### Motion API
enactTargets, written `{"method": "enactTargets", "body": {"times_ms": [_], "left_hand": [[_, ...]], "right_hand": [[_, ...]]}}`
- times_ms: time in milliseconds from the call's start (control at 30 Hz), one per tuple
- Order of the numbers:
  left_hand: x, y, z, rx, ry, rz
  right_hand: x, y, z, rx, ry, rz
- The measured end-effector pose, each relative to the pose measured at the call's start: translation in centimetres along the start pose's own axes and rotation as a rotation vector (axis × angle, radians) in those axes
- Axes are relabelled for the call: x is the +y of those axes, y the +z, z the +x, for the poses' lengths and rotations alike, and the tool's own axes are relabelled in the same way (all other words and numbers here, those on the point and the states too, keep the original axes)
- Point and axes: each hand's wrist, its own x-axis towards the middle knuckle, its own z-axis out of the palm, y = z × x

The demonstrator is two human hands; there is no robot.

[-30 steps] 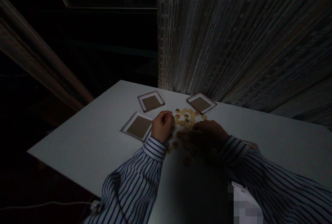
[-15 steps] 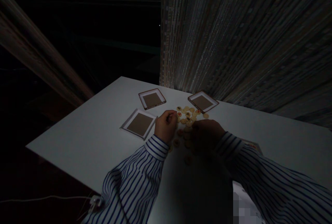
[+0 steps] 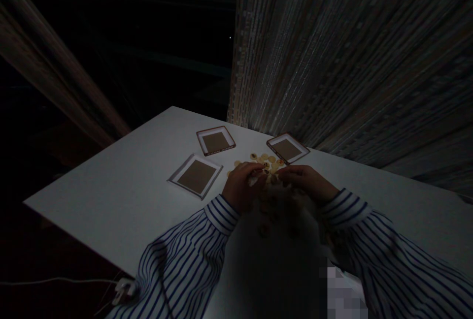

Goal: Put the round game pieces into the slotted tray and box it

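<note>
Several small round tan discs (image 3: pixel 264 159) with dark or red marks lie in a loose heap on a white table (image 3: pixel 121 196). My left hand (image 3: pixel 242 187) rests at the heap's left side with its fingers curled, pinching a disc. My right hand (image 3: pixel 306 181) lies over the heap's right side, fingers bent inward toward the left hand; what they hold is hidden. Both arms wear blue-and-white striped sleeves. The scene is very dim.
Three square shallow trays with brown insides sit beyond the heap: one at front left (image 3: pixel 195 175), one at back left (image 3: pixel 216 141), one at back right (image 3: pixel 287 148). A ribbed curtain (image 3: pixel 351 63) hangs behind the table. A white cable and plug (image 3: pixel 121 290) lie below the table's near edge.
My two hands have come together over the heap of discs; the left one shifted right and the right one moved up toward it. The view tilted slightly.
</note>
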Motion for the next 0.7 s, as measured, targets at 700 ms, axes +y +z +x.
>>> {"method": "enactTargets", "body": {"times_ms": [700], "left_hand": [[2.1,-0.6,0.3,-0.228,0.026,0.069]], "right_hand": [[-0.2,0.8,-1.1,-0.115,-0.075,0.175]]}}
